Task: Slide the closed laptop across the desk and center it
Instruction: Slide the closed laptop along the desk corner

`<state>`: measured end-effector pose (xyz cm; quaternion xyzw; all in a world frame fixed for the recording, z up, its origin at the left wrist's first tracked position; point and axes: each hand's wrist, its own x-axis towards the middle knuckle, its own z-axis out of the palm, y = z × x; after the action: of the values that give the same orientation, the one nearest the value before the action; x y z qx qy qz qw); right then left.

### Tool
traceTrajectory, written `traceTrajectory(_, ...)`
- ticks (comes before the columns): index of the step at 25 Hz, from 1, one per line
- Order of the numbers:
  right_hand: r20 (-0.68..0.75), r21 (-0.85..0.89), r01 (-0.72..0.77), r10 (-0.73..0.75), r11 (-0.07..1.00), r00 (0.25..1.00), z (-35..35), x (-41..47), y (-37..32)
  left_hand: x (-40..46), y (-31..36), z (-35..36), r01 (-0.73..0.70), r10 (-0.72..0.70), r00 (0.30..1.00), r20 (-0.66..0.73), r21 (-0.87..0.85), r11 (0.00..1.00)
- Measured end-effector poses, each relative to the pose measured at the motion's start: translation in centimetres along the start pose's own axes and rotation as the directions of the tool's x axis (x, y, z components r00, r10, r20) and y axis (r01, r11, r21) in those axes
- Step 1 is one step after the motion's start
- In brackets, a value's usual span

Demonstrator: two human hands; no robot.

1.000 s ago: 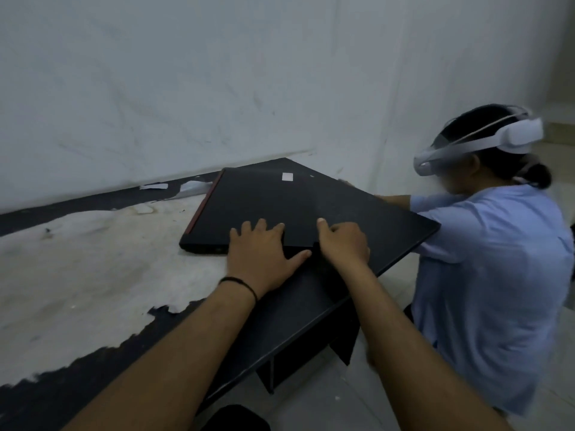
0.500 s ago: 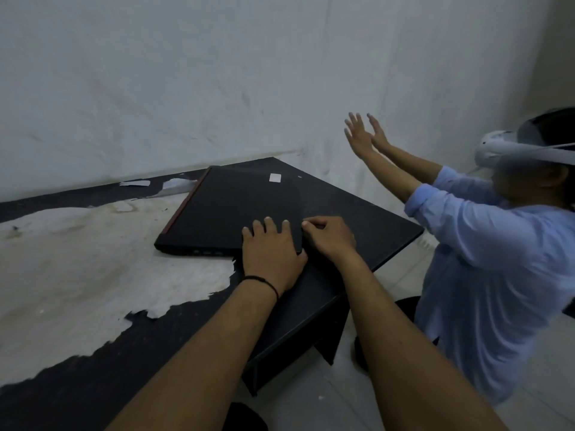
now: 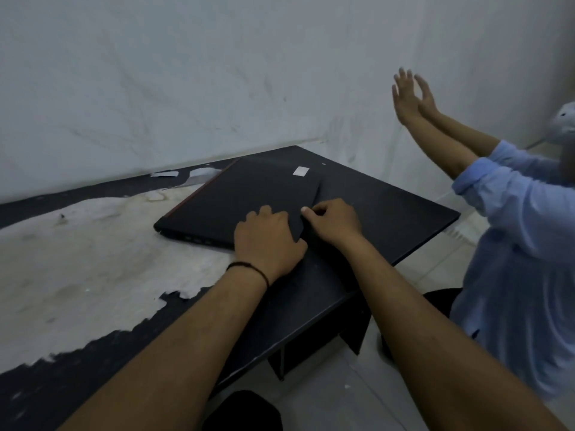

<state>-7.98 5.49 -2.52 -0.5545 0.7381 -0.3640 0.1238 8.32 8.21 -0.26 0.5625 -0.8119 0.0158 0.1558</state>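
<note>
A closed black laptop point(image 3: 236, 197) with a thin red edge and a small white sticker lies flat on the right part of the desk point(image 3: 93, 259). My left hand point(image 3: 267, 241) presses flat on the laptop's near right corner, a black band round its wrist. My right hand point(image 3: 334, 222) curls against the laptop's right edge, thumb and fingertips touching the corner. Both hands rest on the laptop without lifting it.
The desk has a black top with a large worn pale patch on its left. A white wall runs behind it. On the right a person in a blue shirt point(image 3: 522, 259) kneels by the desk's right edge with both hands point(image 3: 410, 94) raised.
The laptop has slid left across the desk, away from the right edge, with both my hands on it. The person on the right lifted both hands off the desk.
</note>
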Motion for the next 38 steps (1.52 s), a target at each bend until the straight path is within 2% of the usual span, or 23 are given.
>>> traceTrajectory(4, -0.023, -0.02, -0.013, 0.013, 1.0, 1.0, 0.1, 3.2, 0.1, 3.5, 1.1, 0.1, 0.055, -0.056, 0.993, 0.1, 0.011, 0.998)
traceTrajectory(8, -0.052, 0.027, -0.014, 0.015, 1.0, 0.999, 0.9, 7.4, 1.3, 8.2, 2.1, 1.7, 0.066, -0.069, 0.99, 0.121, 0.028, 0.997)
traceTrajectory(11, -0.036, -0.045, -0.022, 0.021, 0.999, 0.999, 1.7, 11.1, 2.2, 12.1, 2.8, 2.6, 0.08, -0.085, 0.983, 0.162, 0.037, 0.996)
traceTrajectory(16, -0.01, -0.11, -0.058, 0.057, 0.992, 0.998, 2.6, 16.9, 3.4, 15.3, 3.9, 3.9, 0.078, -0.087, 0.988, 0.127, 0.071, 0.994)
traceTrajectory(22, 0.067, -0.078, -0.088, 0.093, 0.993, 0.993, 2.5, 20.5, 3.7, 15.4, 4.3, 4.1, 0.088, -0.102, 0.986, 0.129, 0.114, 0.99)
traceTrajectory(26, 0.045, -0.014, -0.073, 0.074, 0.997, 0.996, 2.0, 20.1, 4.0, 15.0, 5.0, 3.3, 0.072, -0.106, 0.977, 0.184, 0.186, 0.98)
traceTrajectory(32, -0.041, 0.158, -0.146, 0.154, 0.977, 0.987, 0.6, 15.4, 4.0, 11.7, 5.8, 2.4, 0.012, -0.079, 0.961, 0.264, 0.247, 0.969)
traceTrajectory(35, -0.079, 0.225, -0.158, 0.18, 0.961, 0.981, -0.9, 11.1, 4.0, 7.9, 5.9, 1.7, -0.015, -0.055, 0.964, 0.261, 0.261, 0.965)
traceTrajectory(38, -0.107, 0.319, -0.162, 0.205, 0.934, 0.973, -2.4, 5.9, 4.2, 3.0, 4.8, 1.9, -0.075, 0.03, 0.981, 0.193, 0.231, 0.97)
